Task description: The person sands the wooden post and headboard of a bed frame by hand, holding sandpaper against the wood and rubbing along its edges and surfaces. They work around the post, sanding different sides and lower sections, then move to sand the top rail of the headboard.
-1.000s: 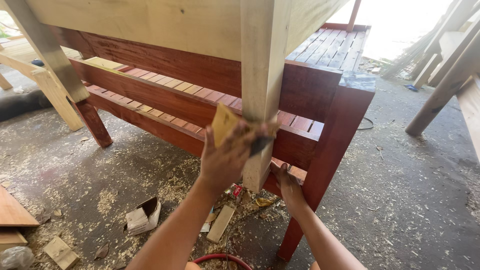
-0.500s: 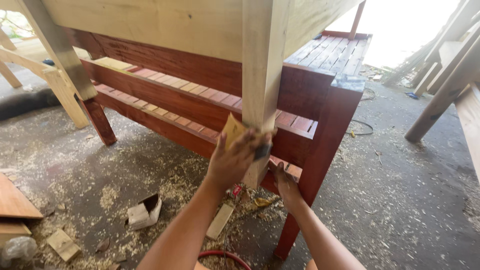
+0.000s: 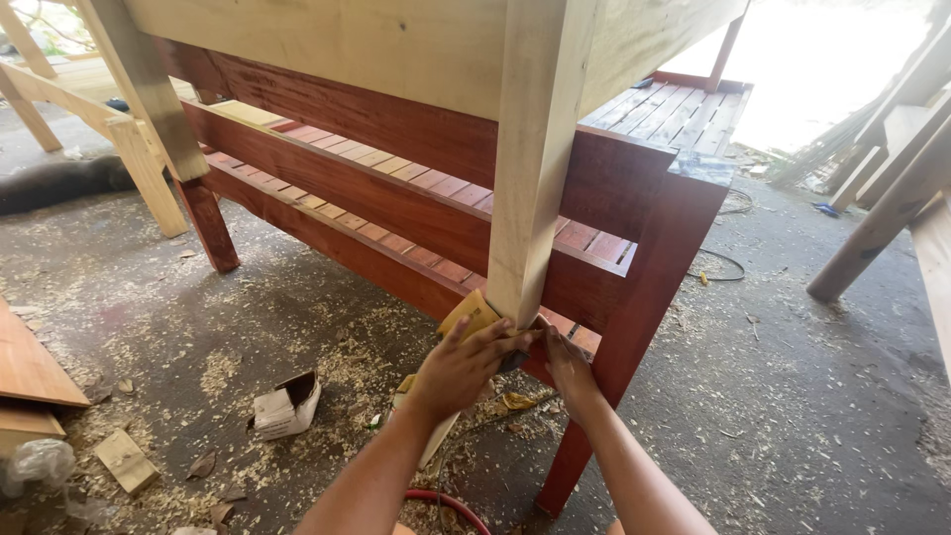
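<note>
My left hand [image 3: 468,365] presses a folded yellow sheet of sandpaper [image 3: 470,315] against the bottom end of a pale, unfinished wooden leg [image 3: 535,159]. My right hand [image 3: 565,359] grips the foot of that same leg from the right side, fingers wrapped round it. The leg belongs to a bare-wood piece stacked upside down above a reddish-brown stained slatted bench [image 3: 416,203].
Wood shavings cover the concrete floor. A torn small cardboard box [image 3: 285,404], a wood offcut [image 3: 125,460] and boards [image 3: 30,369] lie at the left. A red hose [image 3: 446,499] curls below my arms. Leaning timbers [image 3: 882,213] stand at the right.
My left hand with the sandpaper has slid down the pale leg from its middle to its bottom end. My right hand stays at the foot of the leg.
</note>
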`<act>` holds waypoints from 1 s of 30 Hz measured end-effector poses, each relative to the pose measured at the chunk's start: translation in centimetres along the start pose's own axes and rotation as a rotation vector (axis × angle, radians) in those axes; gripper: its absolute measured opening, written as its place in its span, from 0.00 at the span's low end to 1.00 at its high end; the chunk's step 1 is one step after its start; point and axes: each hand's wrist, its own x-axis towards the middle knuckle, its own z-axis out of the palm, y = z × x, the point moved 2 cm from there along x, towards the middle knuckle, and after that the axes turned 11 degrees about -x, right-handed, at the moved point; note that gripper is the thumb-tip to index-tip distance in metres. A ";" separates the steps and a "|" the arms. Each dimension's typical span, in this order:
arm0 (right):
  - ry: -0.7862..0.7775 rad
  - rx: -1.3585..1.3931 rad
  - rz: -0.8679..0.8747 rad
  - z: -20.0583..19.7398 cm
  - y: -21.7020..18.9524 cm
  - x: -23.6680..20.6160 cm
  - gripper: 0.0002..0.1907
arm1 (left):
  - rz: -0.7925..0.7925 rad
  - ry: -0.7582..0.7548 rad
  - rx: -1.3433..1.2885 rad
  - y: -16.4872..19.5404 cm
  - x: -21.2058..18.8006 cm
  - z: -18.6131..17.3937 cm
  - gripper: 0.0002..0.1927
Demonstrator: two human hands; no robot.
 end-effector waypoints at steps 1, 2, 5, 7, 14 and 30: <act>-0.010 -0.028 -0.006 0.0 0.0 -0.1 0.41 | -0.059 0.050 0.087 -0.1 0.2 -0.1 0.32; -0.020 -0.058 -0.011 0.0 -0.1 -0.1 0.40 | -0.062 0.056 0.048 -0.2 0.4 -0.1 0.32; -0.031 -0.075 -0.042 0.0 -0.3 -0.4 0.39 | -0.018 0.047 -0.082 0.1 0.4 0.3 0.32; -0.018 -0.026 -0.044 0.1 -0.4 -0.5 0.39 | 0.075 0.001 -0.180 0.3 0.2 0.7 0.33; -0.026 0.030 -0.053 0.1 0.3 0.1 0.42 | -0.050 0.143 -0.197 0.2 0.2 0.6 0.29; -0.038 0.111 -0.020 0.3 -0.2 0.2 0.40 | -0.180 0.551 -0.186 -4.5 2.6 -7.7 0.25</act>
